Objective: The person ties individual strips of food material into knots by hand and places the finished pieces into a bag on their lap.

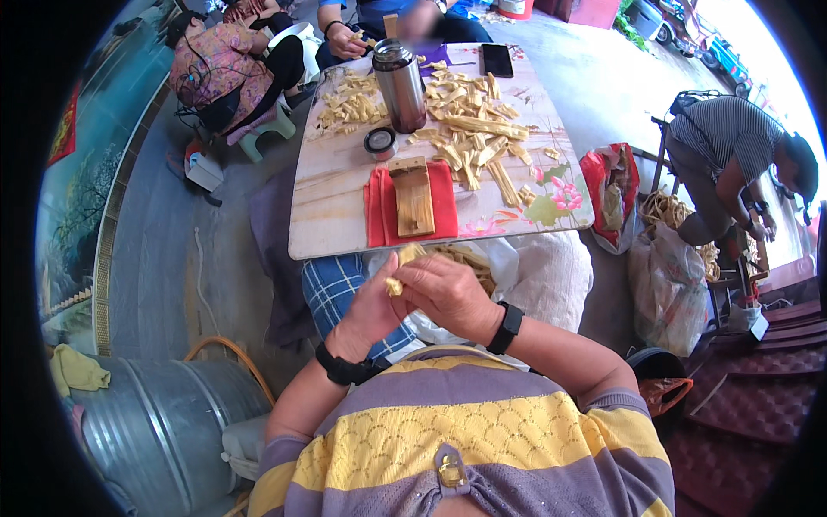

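My left hand (369, 316) and my right hand (455, 292) meet over my lap, just short of the table's near edge. Between their fingers is a folded pale yellow strip (408, 255), with one end poking out by my left thumb. More strips (475, 262) lie in a white plastic bag (504, 258) on my lap, partly hidden by my right hand. Straight ahead, a small wooden board (415, 203) with a raised far end rests on a folded red cloth (446, 200). Loose strips (481, 132) are scattered across the table (336, 220).
An uncapped steel flask (400, 90) stands beside its cap (381, 143). A phone (497, 61) lies at the far edge, where another person's hand (345, 42) holds a strip. Left of me stands a metal drum (161, 426). Filled bags (665, 291) sit right, near a bending person (730, 142).
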`<state>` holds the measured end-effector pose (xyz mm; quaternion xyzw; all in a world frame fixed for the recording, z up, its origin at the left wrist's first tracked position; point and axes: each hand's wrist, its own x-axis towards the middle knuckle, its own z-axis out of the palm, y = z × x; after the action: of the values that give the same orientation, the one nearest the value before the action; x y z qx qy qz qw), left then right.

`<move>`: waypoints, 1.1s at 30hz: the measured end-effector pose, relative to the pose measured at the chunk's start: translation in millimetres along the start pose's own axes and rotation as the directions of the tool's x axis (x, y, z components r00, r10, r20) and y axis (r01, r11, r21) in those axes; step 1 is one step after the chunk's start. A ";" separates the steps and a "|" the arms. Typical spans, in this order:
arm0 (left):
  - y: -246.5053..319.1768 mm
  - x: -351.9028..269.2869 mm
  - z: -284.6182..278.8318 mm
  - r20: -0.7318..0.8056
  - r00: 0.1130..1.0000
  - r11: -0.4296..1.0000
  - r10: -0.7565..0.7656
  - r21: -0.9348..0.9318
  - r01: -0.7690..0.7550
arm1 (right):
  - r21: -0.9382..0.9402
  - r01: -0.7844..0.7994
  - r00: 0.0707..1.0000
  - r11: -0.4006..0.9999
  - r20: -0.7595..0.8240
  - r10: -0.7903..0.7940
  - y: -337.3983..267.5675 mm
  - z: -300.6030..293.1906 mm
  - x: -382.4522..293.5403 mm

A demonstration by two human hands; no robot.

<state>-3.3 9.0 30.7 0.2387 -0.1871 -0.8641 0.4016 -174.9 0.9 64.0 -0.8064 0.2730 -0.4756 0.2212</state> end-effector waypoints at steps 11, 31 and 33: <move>-4.6 -4.7 10.5 -0.174 0.983 0.800 0.061 0.598 0.056 | 0.198 -0.310 0.951 0.930 0.052 0.306 -0.7 5.4 3.3; 49.4 -21.0 97.4 0.696 0.394 -0.690 0.600 0.699 -0.185 | 0.456 -0.325 0.931 0.829 -0.002 0.366 -42.6 -24.9 48.2; 42.0 -12.1 87.3 0.593 0.440 -0.553 0.674 0.800 -0.231 | 0.078 -0.167 0.985 0.983 -0.022 0.170 -33.2 -23.9 41.1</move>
<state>-20.2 4.5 126.7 0.4345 -0.7662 -0.0111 0.4734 -172.1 -3.2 121.7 -0.7645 0.3251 -0.4767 0.2872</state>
